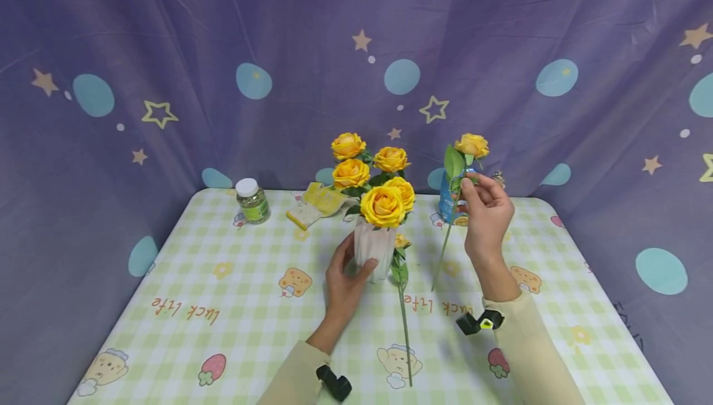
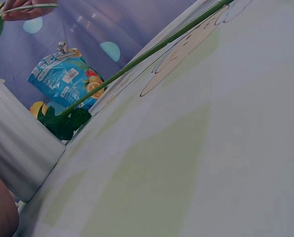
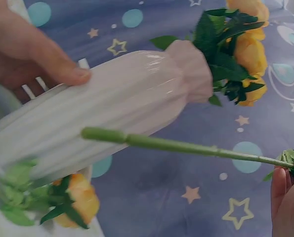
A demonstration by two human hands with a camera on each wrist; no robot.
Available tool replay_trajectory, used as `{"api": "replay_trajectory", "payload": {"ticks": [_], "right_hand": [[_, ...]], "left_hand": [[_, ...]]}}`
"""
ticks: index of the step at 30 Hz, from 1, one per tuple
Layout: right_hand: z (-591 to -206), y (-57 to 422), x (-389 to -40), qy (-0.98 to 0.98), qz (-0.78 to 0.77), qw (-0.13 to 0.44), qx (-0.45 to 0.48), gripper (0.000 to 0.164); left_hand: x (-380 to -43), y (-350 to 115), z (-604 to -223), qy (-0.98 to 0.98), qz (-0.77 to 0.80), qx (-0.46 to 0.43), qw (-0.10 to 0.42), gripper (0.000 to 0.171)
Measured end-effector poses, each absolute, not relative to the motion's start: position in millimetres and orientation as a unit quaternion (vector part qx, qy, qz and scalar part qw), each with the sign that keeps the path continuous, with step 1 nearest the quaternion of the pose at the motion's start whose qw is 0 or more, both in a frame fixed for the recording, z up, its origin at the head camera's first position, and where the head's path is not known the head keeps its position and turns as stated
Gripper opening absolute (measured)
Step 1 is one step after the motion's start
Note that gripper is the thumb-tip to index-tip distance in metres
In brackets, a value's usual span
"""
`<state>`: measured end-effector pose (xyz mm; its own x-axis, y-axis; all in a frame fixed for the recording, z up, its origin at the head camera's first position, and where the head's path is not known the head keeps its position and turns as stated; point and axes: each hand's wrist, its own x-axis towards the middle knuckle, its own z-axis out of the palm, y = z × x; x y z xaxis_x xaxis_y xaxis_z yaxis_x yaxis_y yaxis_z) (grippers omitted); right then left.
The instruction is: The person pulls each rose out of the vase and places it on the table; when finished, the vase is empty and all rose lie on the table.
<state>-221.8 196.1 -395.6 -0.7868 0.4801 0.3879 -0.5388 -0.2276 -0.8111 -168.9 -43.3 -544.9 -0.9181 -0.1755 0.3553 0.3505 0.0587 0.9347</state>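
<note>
My left hand [image 1: 346, 284] grips the white ribbed vase [image 1: 374, 250] low on its side, thumb across the front. Several yellow roses [image 1: 383, 205] with dark green leaves stand in the vase. In the right wrist view the vase [image 3: 137, 94] shows its flared rim. Raised to the right of it, my right hand [image 1: 490, 213] pinches a single yellow rose [image 1: 472, 145] by the stem just below the bloom, its long stem hanging down toward the table. Another long-stemmed rose [image 1: 405, 318] lies on the tablecloth beside the vase, bloom toward the back.
Behind my right hand stands a blue pouch [image 2: 67, 79] with a metal clip on top. A white-lidded jar [image 1: 253, 202] is at the back left, and a yellow and white cloth-like item [image 1: 319, 204] lies behind the vase. A purple curtain [image 1: 312, 52] hangs behind the checked tablecloth [image 1: 250, 318].
</note>
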Motion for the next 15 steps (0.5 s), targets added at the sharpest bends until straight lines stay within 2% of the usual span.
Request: {"api": "replay_trajectory", "payload": {"ticks": [10,15], "right_hand": [[-433,198,-214,-0.577,0.768,0.277,0.002,0.011],[-451,199,-207,-0.615,0.749,0.248,-0.018,0.020]], "left_hand": [[-169,-44,-545,-0.701,-0.682,-0.066,0.197,0.068],[-169,-44,-545,-0.707,-0.677,-0.066,0.195,0.069]]}}
